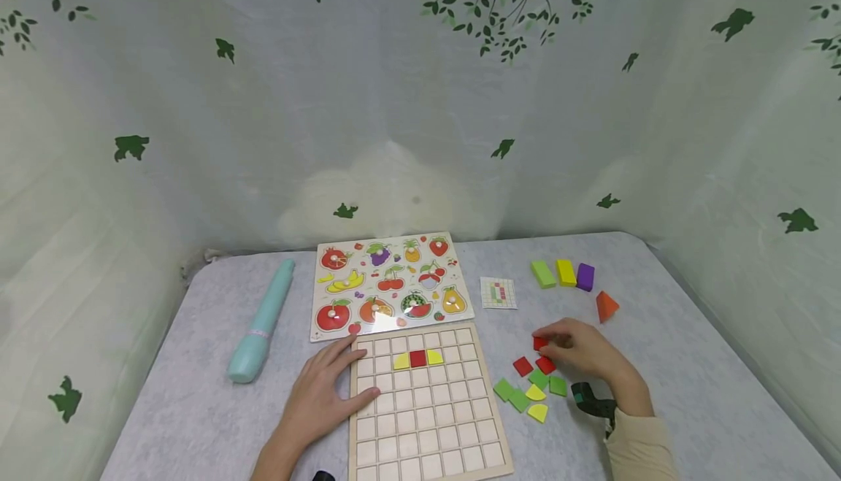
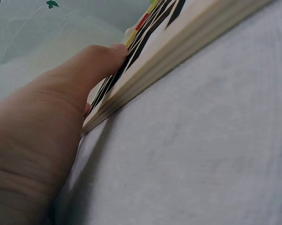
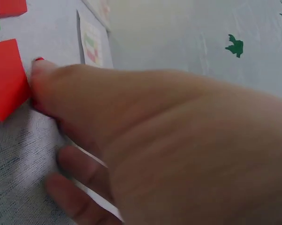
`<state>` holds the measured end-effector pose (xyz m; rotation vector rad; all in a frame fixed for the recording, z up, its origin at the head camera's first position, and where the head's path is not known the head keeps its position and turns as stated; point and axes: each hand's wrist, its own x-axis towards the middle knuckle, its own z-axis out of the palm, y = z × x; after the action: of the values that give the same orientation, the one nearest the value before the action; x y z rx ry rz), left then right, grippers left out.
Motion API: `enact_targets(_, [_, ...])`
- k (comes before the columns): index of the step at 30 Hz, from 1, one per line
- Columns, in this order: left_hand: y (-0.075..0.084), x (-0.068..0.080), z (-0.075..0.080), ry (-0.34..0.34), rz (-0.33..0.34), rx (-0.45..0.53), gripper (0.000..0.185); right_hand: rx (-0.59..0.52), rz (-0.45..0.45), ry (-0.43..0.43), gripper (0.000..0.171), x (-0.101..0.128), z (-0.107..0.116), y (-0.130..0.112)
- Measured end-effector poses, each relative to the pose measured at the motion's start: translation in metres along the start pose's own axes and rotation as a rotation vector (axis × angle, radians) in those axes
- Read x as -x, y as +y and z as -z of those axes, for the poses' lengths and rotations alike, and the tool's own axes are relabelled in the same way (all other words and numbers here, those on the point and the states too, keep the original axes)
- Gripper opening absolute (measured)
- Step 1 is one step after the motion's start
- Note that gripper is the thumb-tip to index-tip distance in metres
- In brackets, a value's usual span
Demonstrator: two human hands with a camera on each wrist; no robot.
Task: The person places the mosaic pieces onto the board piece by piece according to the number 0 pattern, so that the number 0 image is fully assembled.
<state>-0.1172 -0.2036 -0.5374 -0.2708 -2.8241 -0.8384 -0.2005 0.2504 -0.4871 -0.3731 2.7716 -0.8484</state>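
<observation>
The left hand [image 1: 323,392], spread wide, seemingly steadies the grid board [image 1: 425,418] at its left edge while the right hand [image 1: 583,351] narrowly pinches a red block [image 1: 539,343] right of the board.

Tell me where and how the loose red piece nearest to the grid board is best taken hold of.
From above, probably: pinch the red piece by two opposite edges, avoiding the one facing the nearby green piece. It lies flat and square, so its parallel sides should give good hold.

curtained booth [image 1: 217,174], leaf-print drapes [image 1: 420,101], cloth-covered table [image 1: 696,393]
</observation>
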Motion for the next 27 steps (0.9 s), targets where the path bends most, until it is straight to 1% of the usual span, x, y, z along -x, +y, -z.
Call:
enact_targets(3, [-0.001, 0.000, 0.000, 0.005, -0.002, 0.004, 0.070, 0.002, 0.015, 0.002, 0.027, -0.002, -0.002, 0.001])
enact_targets(12, [-0.001, 0.000, 0.000, 0.013, -0.013, 0.008, 0.069, 0.019, 0.049, 0.052, 0.028, -0.005, -0.008, -0.005])
enact_targets(15, [-0.001, 0.000, -0.001, 0.016, -0.013, 0.009, 0.069, -0.002, 0.081, 0.054, 0.028, -0.007, -0.010, -0.010])
enact_targets(19, [-0.001, 0.000, -0.001, 0.014, -0.011, 0.009, 0.069, -0.033, 0.149, 0.039, 0.029, -0.010, -0.014, -0.018])
enact_targets(27, [-0.001, 0.000, 0.000, 0.017, -0.007, 0.020, 0.069, -0.069, 0.276, -0.016, 0.030, -0.018, -0.029, -0.041])
